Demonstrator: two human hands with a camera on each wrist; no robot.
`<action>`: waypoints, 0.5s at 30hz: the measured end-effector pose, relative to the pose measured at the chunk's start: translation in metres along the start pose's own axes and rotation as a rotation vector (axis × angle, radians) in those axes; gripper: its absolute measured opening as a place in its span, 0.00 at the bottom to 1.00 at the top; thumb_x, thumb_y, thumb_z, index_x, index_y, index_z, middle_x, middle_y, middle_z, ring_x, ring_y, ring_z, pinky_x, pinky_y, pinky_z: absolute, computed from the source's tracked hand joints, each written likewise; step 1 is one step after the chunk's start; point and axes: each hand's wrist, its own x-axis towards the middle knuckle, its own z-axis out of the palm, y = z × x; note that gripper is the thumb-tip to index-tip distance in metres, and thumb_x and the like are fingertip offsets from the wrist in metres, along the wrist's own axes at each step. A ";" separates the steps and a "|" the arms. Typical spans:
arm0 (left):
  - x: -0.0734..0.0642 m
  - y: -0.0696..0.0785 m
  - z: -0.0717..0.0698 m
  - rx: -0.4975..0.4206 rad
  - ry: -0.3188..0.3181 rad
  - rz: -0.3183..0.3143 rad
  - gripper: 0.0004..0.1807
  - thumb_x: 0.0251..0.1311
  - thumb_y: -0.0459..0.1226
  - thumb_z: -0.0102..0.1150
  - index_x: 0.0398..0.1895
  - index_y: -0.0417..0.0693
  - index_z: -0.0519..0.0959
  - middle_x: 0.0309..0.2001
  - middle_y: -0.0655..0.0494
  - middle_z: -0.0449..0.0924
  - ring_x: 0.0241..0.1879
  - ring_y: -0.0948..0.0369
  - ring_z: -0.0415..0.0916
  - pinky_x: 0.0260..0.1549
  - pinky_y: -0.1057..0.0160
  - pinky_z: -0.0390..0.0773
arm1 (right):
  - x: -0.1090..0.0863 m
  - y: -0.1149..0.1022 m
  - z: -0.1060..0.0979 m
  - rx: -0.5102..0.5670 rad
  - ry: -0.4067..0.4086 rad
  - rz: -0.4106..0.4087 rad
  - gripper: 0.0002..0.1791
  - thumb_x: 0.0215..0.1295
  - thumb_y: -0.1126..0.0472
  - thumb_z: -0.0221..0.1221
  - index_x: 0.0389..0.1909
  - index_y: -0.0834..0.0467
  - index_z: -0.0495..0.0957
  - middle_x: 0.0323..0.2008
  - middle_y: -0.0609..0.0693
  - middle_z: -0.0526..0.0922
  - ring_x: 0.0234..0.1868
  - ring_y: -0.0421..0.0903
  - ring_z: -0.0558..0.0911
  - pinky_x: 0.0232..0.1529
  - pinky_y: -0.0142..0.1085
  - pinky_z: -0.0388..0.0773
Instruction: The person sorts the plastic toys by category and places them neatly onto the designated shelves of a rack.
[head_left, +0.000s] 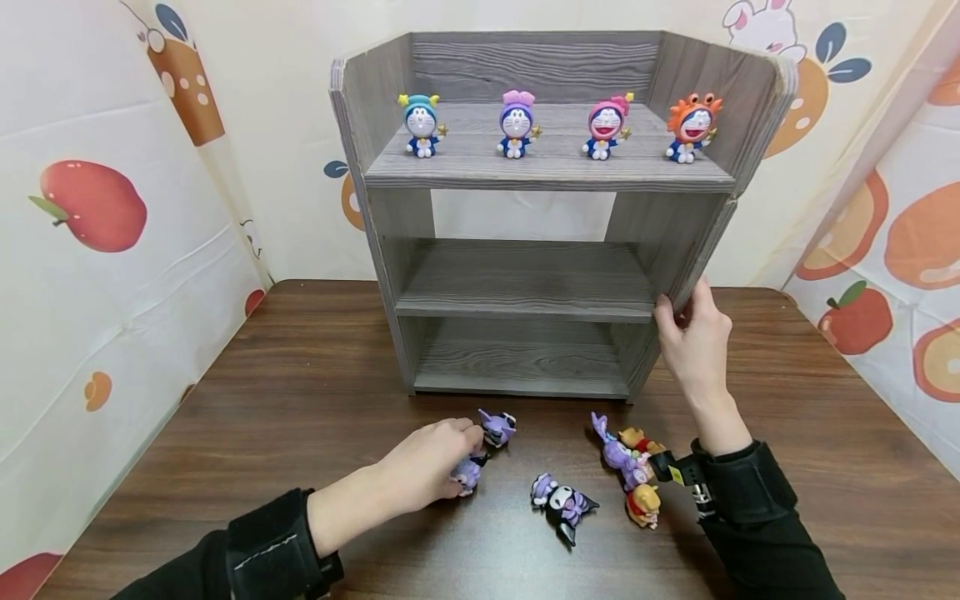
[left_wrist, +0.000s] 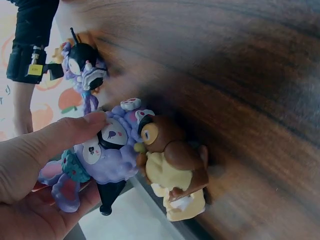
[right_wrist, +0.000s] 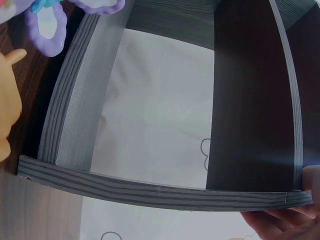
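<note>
My left hand (head_left: 431, 462) pinches a purple figurine (left_wrist: 107, 160) with a white face and teal trim, thumb on its head. At its fingertips in the head view show a purple figurine (head_left: 498, 427) and, lower, another purple piece (head_left: 468, 473). In the left wrist view a brown owl figurine (left_wrist: 172, 157) and a pale yellow figurine (left_wrist: 185, 204) are beside the held one. My right hand (head_left: 699, 346) grips the right side panel of a grey wooden shelf (head_left: 525, 312), thumb at the front edge; its other fingers are partly hidden behind the panel.
On the top tier stand several blue figurines (head_left: 516, 125) in animal hats. A black-and-purple figurine (head_left: 562, 504) lies on the brown table (head_left: 337, 367). Near my right wrist lie a purple figurine (head_left: 618, 454) and yellow bear figurines (head_left: 643, 505). Printed cloth walls surround the table.
</note>
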 end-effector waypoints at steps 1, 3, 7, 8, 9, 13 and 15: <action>0.000 0.000 -0.002 -0.008 0.001 -0.001 0.19 0.29 0.32 0.71 0.26 0.46 0.72 0.27 0.60 0.71 0.30 0.62 0.71 0.30 0.67 0.73 | 0.000 0.000 0.000 0.003 -0.001 -0.001 0.16 0.58 0.68 0.50 0.48 0.67 0.69 0.32 0.65 0.79 0.30 0.53 0.79 0.23 0.13 0.62; 0.001 0.000 -0.006 -0.025 0.001 -0.007 0.19 0.28 0.31 0.71 0.25 0.45 0.71 0.27 0.60 0.70 0.29 0.63 0.71 0.29 0.67 0.73 | 0.000 0.000 0.001 0.002 -0.003 0.000 0.16 0.58 0.68 0.50 0.48 0.67 0.68 0.32 0.65 0.79 0.30 0.54 0.79 0.23 0.13 0.62; 0.003 0.000 -0.021 -0.056 0.008 -0.017 0.19 0.28 0.30 0.71 0.26 0.44 0.71 0.27 0.59 0.71 0.29 0.62 0.71 0.28 0.67 0.73 | 0.000 -0.001 0.001 -0.004 -0.003 -0.003 0.17 0.58 0.68 0.50 0.49 0.66 0.68 0.33 0.64 0.79 0.29 0.52 0.79 0.22 0.13 0.62; 0.004 0.001 -0.025 -0.063 0.011 -0.020 0.18 0.29 0.30 0.70 0.26 0.44 0.71 0.27 0.58 0.71 0.29 0.62 0.71 0.28 0.66 0.73 | 0.000 -0.001 0.001 0.000 -0.004 -0.003 0.17 0.58 0.68 0.50 0.49 0.66 0.68 0.34 0.64 0.79 0.30 0.52 0.79 0.22 0.13 0.62; 0.005 0.001 -0.030 -0.070 0.013 -0.022 0.18 0.29 0.29 0.70 0.26 0.43 0.71 0.28 0.58 0.72 0.29 0.62 0.71 0.29 0.66 0.73 | -0.001 -0.001 0.001 0.002 -0.004 -0.003 0.17 0.58 0.68 0.50 0.49 0.66 0.68 0.34 0.64 0.79 0.30 0.53 0.79 0.22 0.13 0.62; 0.009 0.001 -0.051 -0.102 0.021 -0.029 0.18 0.30 0.29 0.70 0.27 0.42 0.72 0.29 0.56 0.72 0.29 0.61 0.72 0.28 0.67 0.74 | -0.001 0.000 0.001 0.015 -0.007 -0.005 0.17 0.58 0.68 0.50 0.50 0.66 0.68 0.35 0.66 0.79 0.32 0.55 0.79 0.23 0.13 0.62; 0.012 0.001 -0.063 -0.114 0.026 -0.032 0.18 0.30 0.29 0.70 0.27 0.41 0.72 0.29 0.56 0.73 0.28 0.62 0.72 0.28 0.68 0.73 | -0.001 0.000 0.001 0.013 -0.008 -0.003 0.17 0.58 0.68 0.50 0.49 0.66 0.68 0.35 0.65 0.79 0.31 0.55 0.79 0.23 0.13 0.62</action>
